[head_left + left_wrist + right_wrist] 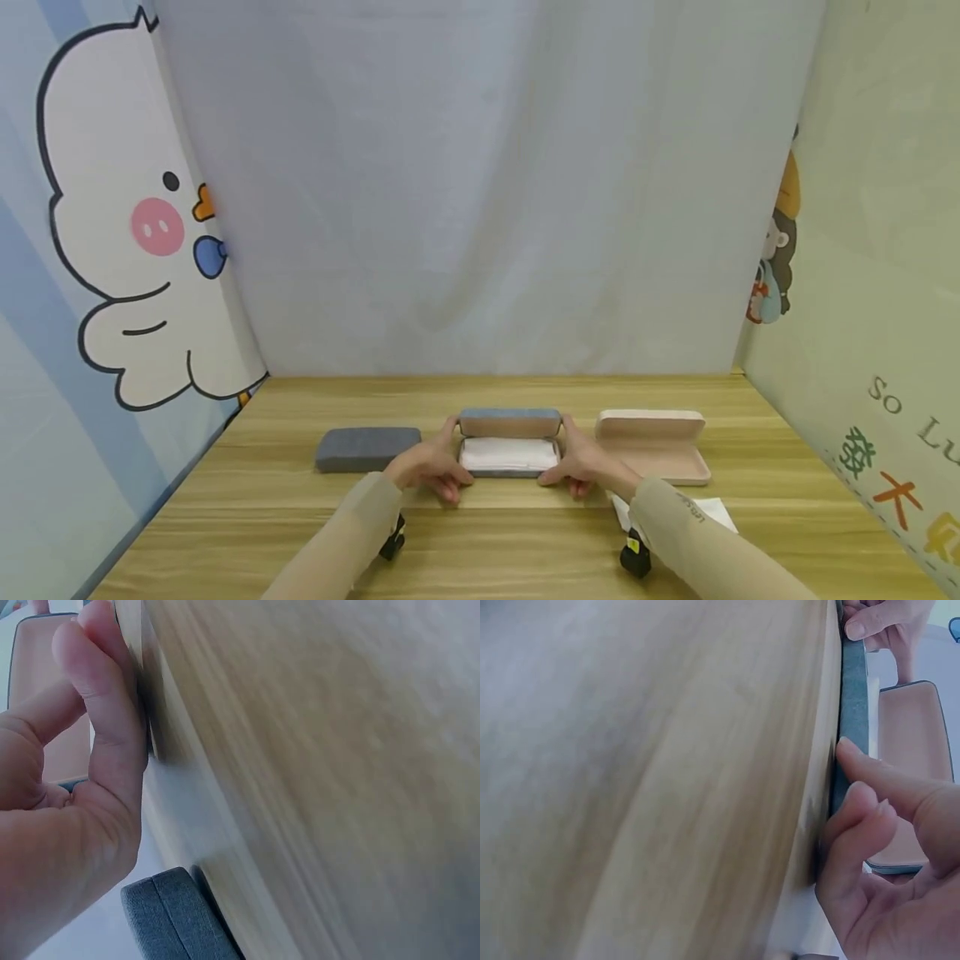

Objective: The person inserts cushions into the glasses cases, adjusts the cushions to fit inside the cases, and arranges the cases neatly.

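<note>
A creased grey-white fabric sheet (480,192) hangs behind a yellow-brown wood-grain tabletop (495,550) — a blue-striped panel (45,467) with a white cartoon duck (105,158) at left, a pale-green lettered panel (885,217) at right

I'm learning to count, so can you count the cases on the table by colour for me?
Dark grey, long, fabric-looking case, closed: 1
Blue-grey, long, pink-lined case, open: 1
Off-white, long, pink-lined case, open: 1
Total: 3 cases
</note>
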A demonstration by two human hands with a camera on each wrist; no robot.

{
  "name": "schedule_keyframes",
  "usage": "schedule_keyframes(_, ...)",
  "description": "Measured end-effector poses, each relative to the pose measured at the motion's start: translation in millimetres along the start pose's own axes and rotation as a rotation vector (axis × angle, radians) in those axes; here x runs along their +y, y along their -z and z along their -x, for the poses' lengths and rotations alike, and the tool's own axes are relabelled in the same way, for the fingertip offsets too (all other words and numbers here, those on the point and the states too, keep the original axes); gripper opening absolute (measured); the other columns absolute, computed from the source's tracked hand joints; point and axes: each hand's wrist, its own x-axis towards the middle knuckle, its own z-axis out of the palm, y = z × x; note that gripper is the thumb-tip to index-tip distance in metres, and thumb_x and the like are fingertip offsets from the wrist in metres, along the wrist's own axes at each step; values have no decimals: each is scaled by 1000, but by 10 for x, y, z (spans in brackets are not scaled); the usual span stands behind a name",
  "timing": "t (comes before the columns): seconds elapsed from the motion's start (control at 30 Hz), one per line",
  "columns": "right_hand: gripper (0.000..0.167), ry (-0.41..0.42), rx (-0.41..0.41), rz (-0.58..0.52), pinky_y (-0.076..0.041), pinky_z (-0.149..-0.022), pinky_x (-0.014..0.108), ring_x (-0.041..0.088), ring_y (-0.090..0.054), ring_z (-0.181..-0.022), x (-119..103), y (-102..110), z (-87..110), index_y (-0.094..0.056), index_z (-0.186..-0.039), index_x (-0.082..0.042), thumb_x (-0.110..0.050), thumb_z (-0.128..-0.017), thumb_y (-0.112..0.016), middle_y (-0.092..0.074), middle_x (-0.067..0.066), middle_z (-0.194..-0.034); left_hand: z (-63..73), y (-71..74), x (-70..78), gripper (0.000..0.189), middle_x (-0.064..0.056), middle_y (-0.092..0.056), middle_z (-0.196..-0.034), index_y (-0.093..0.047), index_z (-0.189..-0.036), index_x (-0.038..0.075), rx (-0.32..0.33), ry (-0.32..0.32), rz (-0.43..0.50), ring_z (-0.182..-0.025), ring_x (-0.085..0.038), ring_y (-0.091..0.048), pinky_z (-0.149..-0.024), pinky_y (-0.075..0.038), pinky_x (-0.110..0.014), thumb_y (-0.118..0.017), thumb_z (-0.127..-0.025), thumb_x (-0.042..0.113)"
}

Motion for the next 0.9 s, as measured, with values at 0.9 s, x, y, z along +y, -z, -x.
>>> schedule_keyframes(0.9, 113, -1, -13, -54, -45, -30, 26, 11, -48, -31, 39, -35, -44, -7, -152, -6, -7, -70, -85, -58, 12, -49, -30, -76, -43, 120, -14, -61, -51, 22, -151, 13, 80, -66, -60, -34, -14, -56, -35, -50, -28, -73, -80, -4)
